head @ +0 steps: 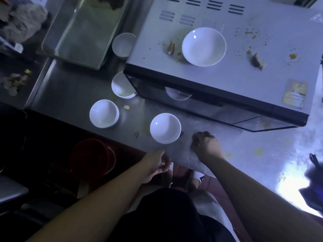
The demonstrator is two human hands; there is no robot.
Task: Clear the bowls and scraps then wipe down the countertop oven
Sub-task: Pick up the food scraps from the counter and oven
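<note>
A countertop oven [227,75] stands on the steel counter [73,91], its top speckled with crumbs and orange smears. On it lie a white bowl [204,46] and two brown scraps [171,48] [257,61]. Other white bowls stand on the counter: one behind the oven's left corner [123,44], one at its front corner [123,85], one further left [104,113], one near the front edge [165,128]. My right hand [204,144] rests on the counter right of that bowl, fingers curled under. My left hand [156,164] is cupped just below the counter edge.
A steel tray [78,32] sits at the back left. Small scraps lie on the counter [126,107] [135,134], with yellow smears to the right [258,151]. A red bucket [90,158] stands on the floor below the edge. Dark gear sits at the far right [314,189].
</note>
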